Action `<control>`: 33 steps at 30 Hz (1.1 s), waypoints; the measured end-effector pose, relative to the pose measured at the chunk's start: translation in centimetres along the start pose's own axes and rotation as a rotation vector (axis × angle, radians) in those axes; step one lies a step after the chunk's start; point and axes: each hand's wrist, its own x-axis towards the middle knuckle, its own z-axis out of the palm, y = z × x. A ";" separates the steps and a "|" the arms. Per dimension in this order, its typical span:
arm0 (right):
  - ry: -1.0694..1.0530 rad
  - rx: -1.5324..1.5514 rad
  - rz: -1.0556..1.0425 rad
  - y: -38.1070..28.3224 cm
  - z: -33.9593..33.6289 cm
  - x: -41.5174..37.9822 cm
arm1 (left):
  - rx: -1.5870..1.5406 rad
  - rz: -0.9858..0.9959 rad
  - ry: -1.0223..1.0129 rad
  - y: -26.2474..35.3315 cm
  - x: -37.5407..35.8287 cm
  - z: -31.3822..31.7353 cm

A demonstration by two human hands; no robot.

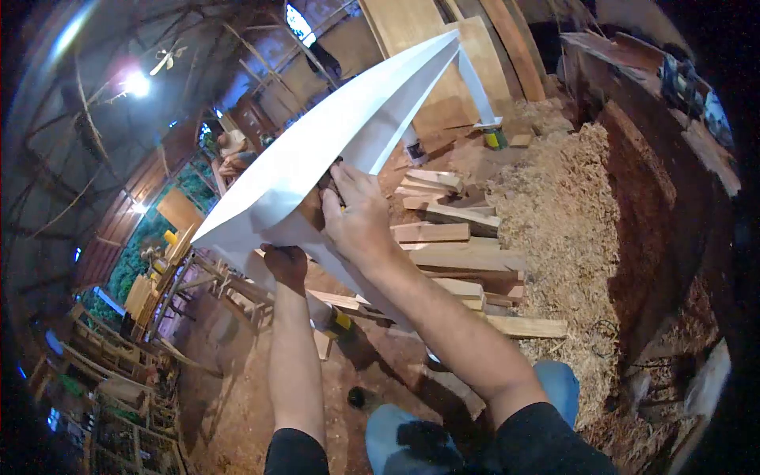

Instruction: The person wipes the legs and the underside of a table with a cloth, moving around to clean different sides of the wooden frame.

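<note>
White piece (pixel 305 146): broad top raised above the floor (pixel 229 412), directly before the person.
Right hand (pixel 358 210): at the near edge; fingers bent, close together; something dark at their tips, whether pinched I cannot tell.
Left hand (pixel 285 265): reaching beneath the near end; fingers largely hidden, cannot tell if gripping.
Handling (judged): stiff, probably heavy as a whole; smooth white face likely slippery and easily marked.
Hold (judged): best from underneath, close to the legs, sparing the thin rim.
Footing: far leg (pixel 476 87) stands on a can (pixel 495 138); sideways shoves seem risky.
</note>
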 end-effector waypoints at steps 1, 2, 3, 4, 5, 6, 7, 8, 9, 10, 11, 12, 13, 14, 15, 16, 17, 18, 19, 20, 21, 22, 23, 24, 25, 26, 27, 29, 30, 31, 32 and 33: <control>-0.088 -0.011 -0.011 -0.4 -0.5 -0.1 | 0.018 0.003 -0.021 -0.2 0.2 -0.4; -0.175 -0.023 -0.022 -0.8 -1.0 -0.1 | 0.034 0.002 -0.026 -0.2 0.4 -0.9; -0.259 -0.037 -0.030 -1.0 -1.6 -0.1 | 0.057 0.002 -0.023 -0.2 0.5 -0.8; -0.234 -0.056 -0.053 -0.7 -1.0 -0.6 | 0.082 0.004 -0.025 -0.2 0.6 -0.5; -0.209 -0.075 -0.077 -0.5 0.3 -1.2 | 0.102 0.002 -0.021 -0.2 0.6 -0.3; -0.186 -0.094 -0.097 -0.3 1.0 -1.9 | 0.116 -0.001 -0.023 -0.3 0.5 -0.3; -0.255 -0.017 -0.032 -0.6 0.4 -2.0 | 0.130 -0.002 -0.022 -0.3 0.5 -0.3; -0.258 -0.014 -0.030 -0.5 0.1 -2.2 | 0.147 -0.003 -0.026 -0.4 0.5 -0.3; -0.262 -0.009 -0.026 -0.4 -0.1 -2.6 | 0.161 -0.005 -0.027 -0.5 0.4 -0.4; -0.267 0.000 -0.023 -0.2 -0.2 -3.0 | 0.174 -0.004 -0.027 -0.4 0.5 -0.4; -0.265 0.005 0.013 0.0 -0.3 -3.5 | 0.182 -0.006 -0.021 -0.5 0.5 -0.4; -0.266 -0.003 0.043 0.2 -0.5 -4.0 | 0.184 -0.004 -0.020 -0.5 0.6 -0.4; -0.267 -0.009 0.068 0.4 -0.9 -4.5 | 0.187 -0.003 -0.017 -0.5 0.6 -0.4; -0.270 -0.009 0.085 0.5 -1.2 -4.9 | 0.185 0.001 -0.014 -0.6 0.5 -0.4; -0.266 -0.009 0.078 0.6 -1.3 -5.1 | 0.185 0.006 -0.011 -0.6 0.5 -0.5; -0.263 -0.009 0.062 0.9 -1.5 -5.2 | 0.175 0.011 -0.006 -0.4 0.4 -0.6; -0.259 -0.009 0.040 1.1 -1.4 -5.0 | 0.164 0.021 -0.001 -0.3 0.2 -0.6; -0.257 -0.009 0.016 1.0 -1.2 -4.6 | 0.153 0.022 0.005 -0.3 0.0 -0.5; -0.255 -0.012 -0.005 0.9 -1.0 -4.2 | 0.141 0.030 0.006 -0.4 -0.2 -0.2; -0.254 -0.016 -0.020 0.9 -0.9 -3.9 | 0.130 0.032 0.010 -0.3 -0.3 0.0; -0.277 -0.024 -0.055 0.8 -1.2 -3.0 | 0.129 0.034 0.017 -0.4 -0.4 0.0; -0.326 -0.039 -0.056 0.8 -1.8 -2.7 | 0.127 0.037 0.023 -0.4 -0.5 0.1; -0.377 -0.056 -0.059 0.7 -2.5 -2.4 | 0.123 0.036 0.030 -0.5 -0.6 0.2; -0.426 -0.075 -0.062 0.5 -3.3 -2.2 | 0.121 0.036 0.032 -0.5 -0.7 0.3; -0.447 -0.082 -0.059 0.0 -4.3 -2.5 | 0.119 0.037 0.031 -0.4 -0.6 0.5; -0.445 -0.078 -0.062 -0.1 -4.2 -2.2 | 0.115 0.042 0.034 -0.3 -0.7 0.7; -0.443 -0.074 -0.058 -0.1 -4.0 -2.2 | 0.113 0.042 0.033 -0.3 -0.7 0.7; -0.411 -0.099 -0.062 0.3 -2.7 -2.2 | 0.116 0.047 0.028 -0.4 -0.8 0.6; -0.428 -0.096 -0.068 0.3 -2.7 -2.2 | 0.120 0.046 0.025 -0.6 -0.7 0.5; -0.445 -0.091 -0.074 0.4 -2.8 -2.2 | 0.119 0.047 0.015 -0.6 -0.6 0.3; -0.462 -0.084 -0.080 0.3 -2.9 -2.3 | 0.112 0.042 -0.002 -0.5 -0.4 0.2; -0.459 -0.108 -0.080 0.6 -3.6 -2.5 | 0.110 0.041 -0.026 -0.4 -0.4 0.2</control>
